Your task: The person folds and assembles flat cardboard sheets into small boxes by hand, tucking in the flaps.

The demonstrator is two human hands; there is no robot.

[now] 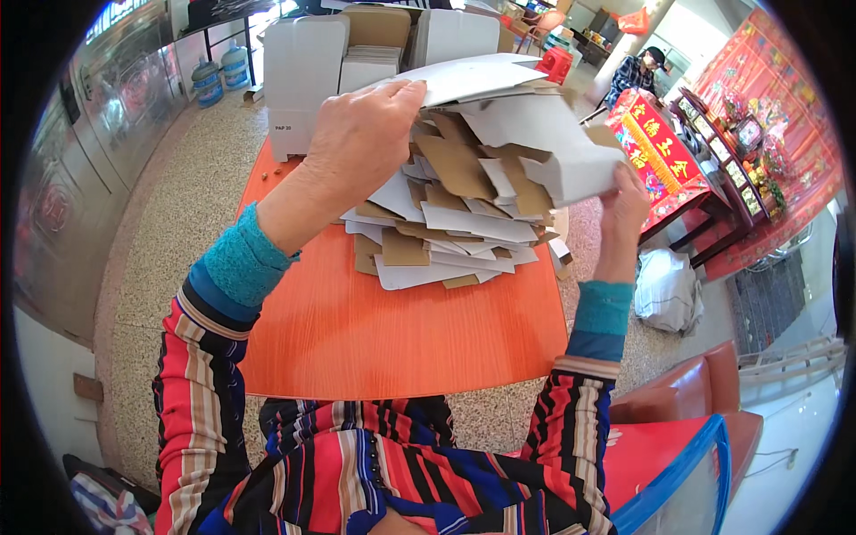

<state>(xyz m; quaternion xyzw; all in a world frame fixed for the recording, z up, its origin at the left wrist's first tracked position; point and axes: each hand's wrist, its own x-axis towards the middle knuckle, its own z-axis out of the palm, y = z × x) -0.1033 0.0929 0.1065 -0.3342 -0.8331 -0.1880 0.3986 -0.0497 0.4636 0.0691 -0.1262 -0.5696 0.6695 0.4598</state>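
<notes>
My left hand (pixel 370 129) is closed on the near left edge of a white flattened cardboard box (pixel 481 75) above the pile. Lower and to the right, my right hand (pixel 627 203) pinches the corner of another white flattened box (pixel 526 125), which tilts down toward me; its fingertips are partly hidden. Beneath both lies a loose pile of flattened cardboard boxes (pixel 473 223), white outside and brown inside, their flaps sticking out unevenly. The pile rests on an orange wood-grain table (pixel 401 334).
Behind the pile stand white cartons (pixel 306 76) packed with flat cardboard. Blue water jugs (pixel 207 82) are on the floor at left. At right are a red-draped table (pixel 655 147), a white sack (pixel 667 292) and a brown chair (pixel 687 388). A person (pixel 631 76) sits farther back.
</notes>
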